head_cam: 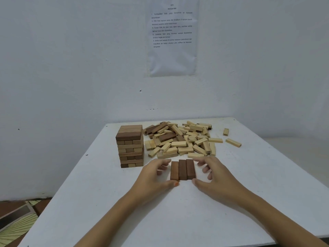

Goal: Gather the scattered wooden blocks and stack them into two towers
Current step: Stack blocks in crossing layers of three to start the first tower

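Where the three dark blocks (pixel 182 169) lie: flat, side by side on the desk (pixel 85 202), between both hands.
Left hand (pixel 153 177): fingers apart, beside the row; thumb tip at its near-left corner.
Right hand (pixel 216 175): fingers spread, gripping nothing.
Tower (pixel 130 145): upright, behind-left.
Loose pile (pixel 179 141): behind the row.

On the table (pixel 124 211), a tower (pixel 130 146) is placed at the left, with a pile of blocks (pixel 179 139) just to its right. Before the pile, three blocks (pixel 182 169) are laid side by side, between the left hand (pixel 153 177) and the right hand (pixel 215 175)
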